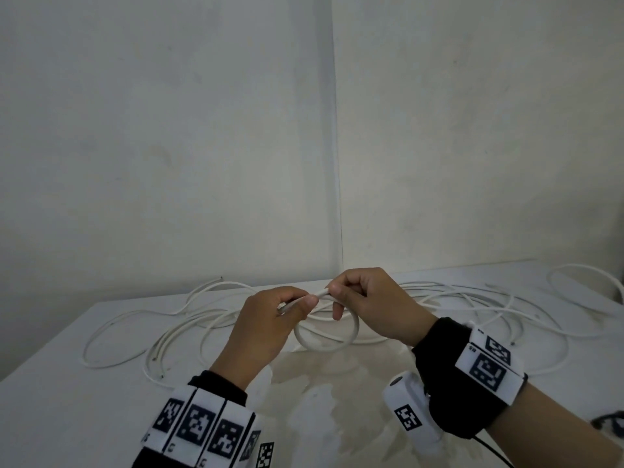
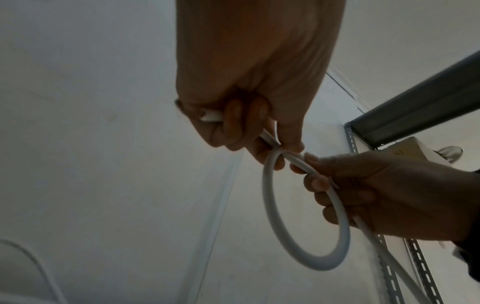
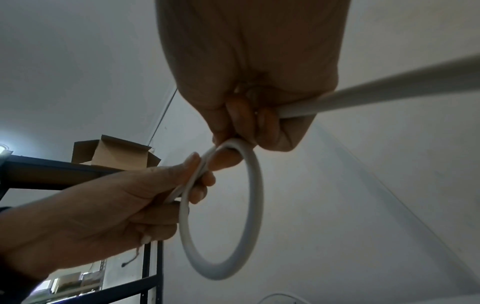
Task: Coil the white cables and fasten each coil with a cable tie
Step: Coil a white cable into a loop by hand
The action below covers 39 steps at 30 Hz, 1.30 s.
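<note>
Cable loop (image 1: pixel 326 336), pinched by both hands (image 1: pixel 332 304)

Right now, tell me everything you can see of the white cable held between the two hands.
The white cable is round, smooth and plastic-looking, bent into a single small loop that hangs below the hands, above the table. The left hand pinches the stretch near its cut end, which pokes out of the grip. The right hand holds where the loop closes, one finger hooked through it. The rest trails away past the right wrist. No cable tie is visible on it.

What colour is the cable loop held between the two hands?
White. The round cable loop shows best in the head view, against the white table.
</note>
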{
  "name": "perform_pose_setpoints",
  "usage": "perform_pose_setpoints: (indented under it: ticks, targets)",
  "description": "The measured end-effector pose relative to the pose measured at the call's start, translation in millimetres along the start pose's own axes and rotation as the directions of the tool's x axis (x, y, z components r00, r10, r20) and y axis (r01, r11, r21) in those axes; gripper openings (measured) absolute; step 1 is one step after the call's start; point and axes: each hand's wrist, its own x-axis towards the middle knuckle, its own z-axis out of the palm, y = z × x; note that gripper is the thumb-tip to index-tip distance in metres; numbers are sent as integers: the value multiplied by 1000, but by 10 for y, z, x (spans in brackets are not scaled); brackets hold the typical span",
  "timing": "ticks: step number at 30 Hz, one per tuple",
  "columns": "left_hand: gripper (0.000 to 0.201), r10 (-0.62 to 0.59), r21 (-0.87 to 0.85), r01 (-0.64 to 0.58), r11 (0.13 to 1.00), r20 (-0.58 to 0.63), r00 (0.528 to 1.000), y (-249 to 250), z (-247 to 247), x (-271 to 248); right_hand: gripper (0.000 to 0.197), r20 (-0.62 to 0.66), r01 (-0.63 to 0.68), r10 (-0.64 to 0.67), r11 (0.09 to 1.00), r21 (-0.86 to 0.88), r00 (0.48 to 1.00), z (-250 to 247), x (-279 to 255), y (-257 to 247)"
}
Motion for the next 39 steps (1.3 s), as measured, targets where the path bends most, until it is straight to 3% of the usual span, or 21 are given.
perform_pose_setpoints:
  ticks: [4,12,15,17,20,23,26,29,35,39]
  targets:
    - [28,24,68,-22,997,-33,999,-5,-1,-19,26,-45,-30,30,1000,7,999,32,-9,15]
    - [16,-32,41,31,999,21,999,-31,41,-54,22,-91,-37,34,999,-31,995,87,-24,64]
    - [19,-175,-51,175,983,17,984,-13,-19,-48,27,-126,-44,39,999,-32,991,81,-1,89]
    - [24,-312,-170,314,934,39,949,-19,-123,-57,27,-154,-51,48,999,-16,987,35,5,109]
    - [24,-357,-301,392,869,165,919,-33,-265,-122,24,-168,-55,50,998,-26,985,-23,-2,131]
    - [14,-312,-453,389,802,238,920,-32,-262,-183,26,-188,-49,42,998,-30,981,3,-9,149]
    - [16,-266,-509,338,791,211,940,-36,-150,-197,28,-218,-36,30,999,-25,976,38,-16,147]
    - [34,-215,-442,251,861,130,968,-47,-73,-199,28,-229,-27,26,1000,-2,973,42,-36,143]
    - [37,-271,-480,301,824,134,953,12,71,-192,26,-206,-12,24,998,57,978,81,-84,116]
    - [19,-291,-297,279,913,6,957,-51,95,-168,25,-174,-6,20,996,83,984,103,-87,67]
